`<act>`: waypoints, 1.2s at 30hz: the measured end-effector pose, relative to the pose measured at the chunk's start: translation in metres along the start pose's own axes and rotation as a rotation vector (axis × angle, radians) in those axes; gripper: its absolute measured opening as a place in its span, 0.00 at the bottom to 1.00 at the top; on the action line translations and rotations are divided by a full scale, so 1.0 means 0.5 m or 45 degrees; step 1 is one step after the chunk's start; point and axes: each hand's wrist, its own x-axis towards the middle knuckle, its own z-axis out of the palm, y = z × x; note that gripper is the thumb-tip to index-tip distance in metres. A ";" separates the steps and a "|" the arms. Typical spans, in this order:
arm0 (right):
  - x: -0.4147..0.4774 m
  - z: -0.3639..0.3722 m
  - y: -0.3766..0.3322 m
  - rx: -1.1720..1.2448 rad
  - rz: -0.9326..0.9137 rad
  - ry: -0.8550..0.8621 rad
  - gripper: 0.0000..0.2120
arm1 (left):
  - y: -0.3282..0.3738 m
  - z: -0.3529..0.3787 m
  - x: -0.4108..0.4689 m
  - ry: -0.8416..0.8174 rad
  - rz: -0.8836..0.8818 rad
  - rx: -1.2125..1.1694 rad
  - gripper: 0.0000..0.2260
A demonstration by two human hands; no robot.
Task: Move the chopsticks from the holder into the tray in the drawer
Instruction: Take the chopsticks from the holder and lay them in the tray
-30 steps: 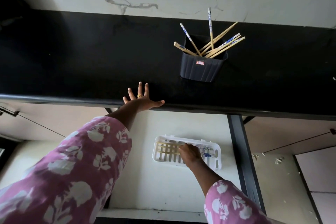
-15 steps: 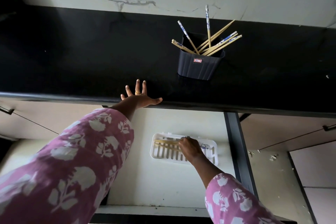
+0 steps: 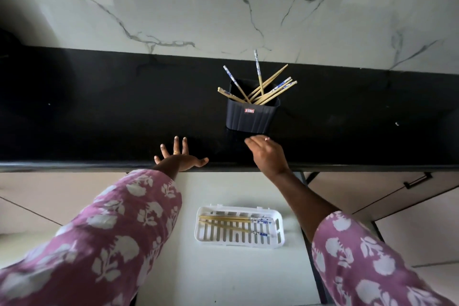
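Observation:
A dark ribbed holder [image 3: 251, 117] stands on the black counter [image 3: 99, 112] and holds several chopsticks [image 3: 265, 89], wooden with blue-and-white ends. Below, in the open drawer [image 3: 218, 271], a white slatted tray [image 3: 279, 231] has a few chopsticks [image 3: 231, 221] lying lengthwise in it. My right hand [image 3: 267, 154] hovers over the counter just in front of the holder, fingers loosely curled, holding nothing. My left hand [image 3: 180, 158] rests flat on the counter's front edge with fingers spread.
A white marble wall [image 3: 223, 7] rises behind the counter. A closed drawer front with a dark handle [image 3: 417, 180] sits to the right of the open drawer. A dark drawer rail [image 3: 310, 226] runs along the drawer's right side.
My right hand has let go of chopsticks in the tray and risen from the drawer to the counter, just before the holder. My left hand has stayed on the counter edge.

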 end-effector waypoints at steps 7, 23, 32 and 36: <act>0.135 -0.008 0.027 0.097 0.212 -0.008 0.09 | -0.001 0.003 0.010 -0.015 -0.015 -0.054 0.40; 0.327 0.019 0.004 0.636 0.420 -0.343 0.12 | 0.004 0.010 0.024 0.030 -0.033 -0.048 0.40; 0.331 -0.029 0.019 0.624 0.492 -0.075 0.08 | 0.002 0.019 0.029 0.064 -0.026 -0.069 0.41; 0.334 -0.075 0.027 0.721 0.569 0.141 0.09 | 0.003 0.024 0.027 0.102 -0.028 -0.065 0.42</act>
